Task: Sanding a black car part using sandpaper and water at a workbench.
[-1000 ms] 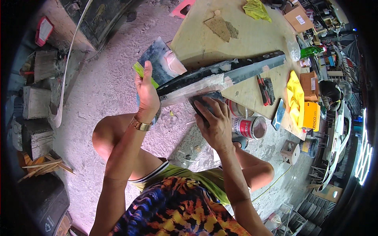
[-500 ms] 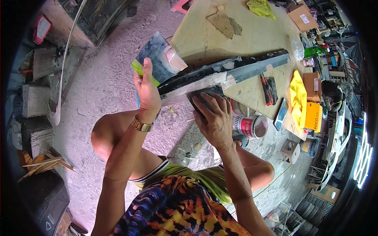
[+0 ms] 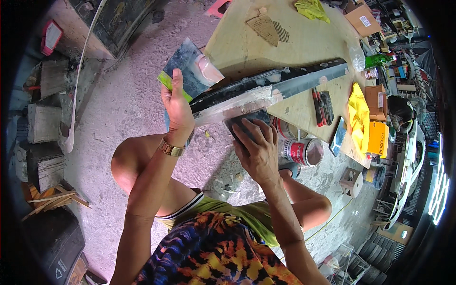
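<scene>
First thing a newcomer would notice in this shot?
Probably the long black-and-grey piece with whitish patches slanting across the middle, the left hand by its left end and the right hand holding a dark block at its near edge. Next, likely the bright yellow cloth toward the right and the multicoloured shirt at bottom centre.

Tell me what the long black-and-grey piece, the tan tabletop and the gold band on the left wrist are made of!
Long piece: maybe plastic, smooth black and grey; its chalky pale patches look like filler. Tabletop: probably plywood, flat, tan and only faintly shiny. Gold band: likely metal, as it gleams and seems linked.
</scene>
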